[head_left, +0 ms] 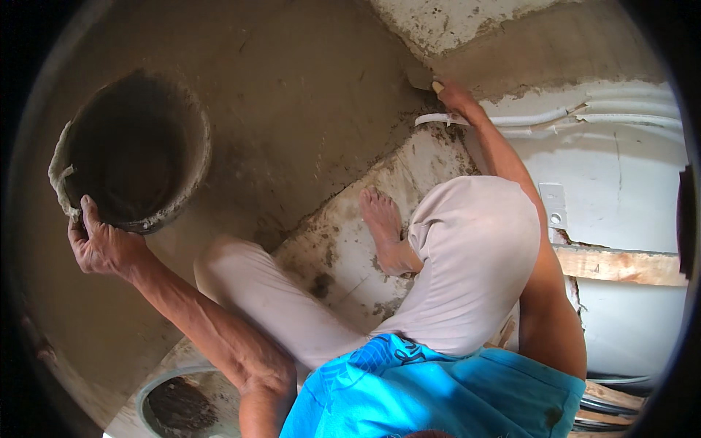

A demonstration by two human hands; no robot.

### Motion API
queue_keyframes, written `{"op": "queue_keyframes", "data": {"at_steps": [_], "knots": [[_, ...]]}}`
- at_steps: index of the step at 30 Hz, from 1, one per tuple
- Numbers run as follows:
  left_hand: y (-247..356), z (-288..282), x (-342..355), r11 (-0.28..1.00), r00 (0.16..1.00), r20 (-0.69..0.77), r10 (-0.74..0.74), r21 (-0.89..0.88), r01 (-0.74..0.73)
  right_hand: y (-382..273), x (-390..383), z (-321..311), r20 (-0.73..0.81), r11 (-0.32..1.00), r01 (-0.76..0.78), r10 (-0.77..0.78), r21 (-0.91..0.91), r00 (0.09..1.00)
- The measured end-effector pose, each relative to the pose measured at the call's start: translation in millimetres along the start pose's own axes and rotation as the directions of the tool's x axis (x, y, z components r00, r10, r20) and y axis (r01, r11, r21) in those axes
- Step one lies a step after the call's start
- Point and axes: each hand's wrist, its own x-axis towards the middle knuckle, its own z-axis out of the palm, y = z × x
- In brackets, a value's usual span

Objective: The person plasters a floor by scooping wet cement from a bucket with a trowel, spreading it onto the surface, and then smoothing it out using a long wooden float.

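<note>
My left hand (106,244) is closed on the near left rim of a dark round bucket (196,179), thumb over the edge. The bucket's rim is crusted with mortar, and a pale rope handle (60,168) hangs along its left side. At the far right, my right hand (458,101) grips the light wooden handle of a trowel (420,77). The trowel's blade lies against smooth grey mortar (314,80) where the floor meets the wall. Its exact edge is hard to make out against the mortar.
White pipes (526,120) run along the right wall, beside my right forearm. Below them are a wall plate (555,204) and a wooden board (621,264). My bare foot (383,223) rests on a stained pale strip. Another bucket (146,390) with dark residue stands at lower left.
</note>
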Motion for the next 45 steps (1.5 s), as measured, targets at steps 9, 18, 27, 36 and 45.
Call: {"op": "queue_keyframes", "data": {"at_steps": [9, 18, 27, 36, 45], "knots": [[-4.8, 1.1, -2.6, 0.999, 1.000, 0.018, 0.004, -0.033, -0.004, -36.7, -14.5, -86.8, 0.255, 0.902, -0.127, 0.248, -0.412, 0.935], [3.3, -1.8, 6.8, 1.000, 0.999, 0.040, 0.006, -0.023, -0.005, -40.7, -6.8, -51.6, 0.112, 0.922, 0.025, 0.020, -0.386, 0.994], [-4.8, -1.7, 10.2, 0.999, 0.999, 0.031, 0.034, -0.002, -0.034, -66.2, -18.1, -76.5, 0.130, 0.830, 0.058, 0.018, -0.554, 0.991], [0.0, 4.4, -0.5, 1.000, 0.997, 0.073, 0.012, -0.017, -0.011, -68.9, -47.0, -74.6, 0.177, 0.852, 0.040, 0.062, -0.521, 0.982], [-8.0, 1.4, -8.4, 0.999, 0.990, 0.138, 0.038, -0.007, -0.038, -28.6, -34.9, -12.8, 0.159, 0.732, 0.353, -0.323, -0.582, 0.933]]}}
